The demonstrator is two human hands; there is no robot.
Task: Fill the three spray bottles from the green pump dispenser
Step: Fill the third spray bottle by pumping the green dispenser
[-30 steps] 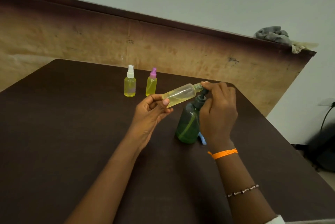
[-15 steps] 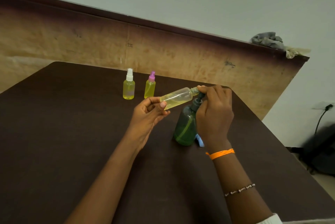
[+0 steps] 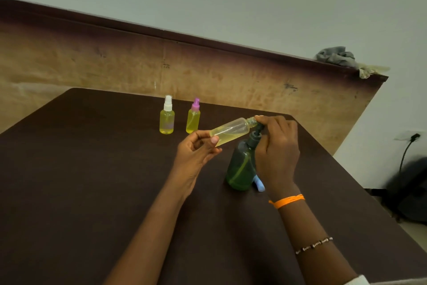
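Pinching the base end of the uncapped bottle (image 3: pixel 232 132), your left hand (image 3: pixel 196 155) holds it between thumb and curled fingers, tilted nearly flat, open neck pointing to 2 o'clock and meeting the pump nozzle. Your right hand (image 3: pixel 276 148) curls over the pump head of the green pump dispenser (image 3: pixel 241 167), fingertips on top by the bottle neck, palm hiding the dispenser's right side; grasp looks closed on the pump head, though the head itself is mostly covered. Dispenser stands upright on the dark table (image 3: pixel 92 192), roughly centre, right of your left wrist. Step in hand, as I read it: filling the third bottle, which is about half full of pale yellow liquid pooled along its lower side. White-capped bottle (image 3: pixel 166 118) and pink-capped bottle (image 3: pixel 193 119) stand upright at 11 o'clock from the dispenser, near each other but apart, both capped and yellow most of the way up, so likely done. Blue cap piece (image 3: pixel 260 184) lies at the dispenser's base around 4 o'clock, touching or just beside it; probably this bottle's sprayer. Next move calls for more presses with the neck kept tight under the nozzle, then raise the bottle upright before it nears the neck, or it spills. Both forearms reach in from 6 o'clock, wrists off the table, right wrist bent down over the pump.
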